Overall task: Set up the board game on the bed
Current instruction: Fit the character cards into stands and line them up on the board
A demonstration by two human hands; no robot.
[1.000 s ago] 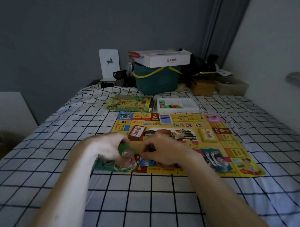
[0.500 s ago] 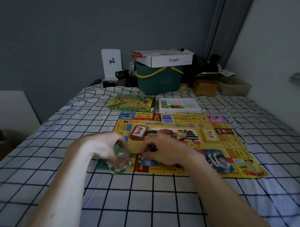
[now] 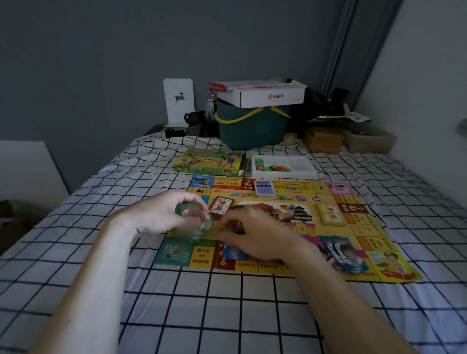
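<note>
A yellow game board (image 3: 357, 234) lies flat on the checked bedsheet (image 3: 222, 309). My left hand (image 3: 162, 216) grips a green stack of cards (image 3: 194, 217) over the board's near left part. My right hand (image 3: 254, 235) rests beside it on the board, fingers curled near the stack; whether it pinches a card is hidden. A blue card (image 3: 233, 252) lies under that hand. A red card deck (image 3: 220, 207), a blue deck (image 3: 264, 189) and a yellow deck (image 3: 329, 215) sit on the board. Fanned cards (image 3: 343, 253) lie at the near right.
The green game box (image 3: 210, 162) and a white tray of coloured pieces (image 3: 283, 166) lie beyond the board. A teal bucket (image 3: 251, 127) with a white carton (image 3: 264, 94) on top stands at the bed's head. A wall runs along the right.
My left hand has lifted the green card stack up and away from the board's near left corner, uncovering the green corner square. My right hand has stayed nearly still.
</note>
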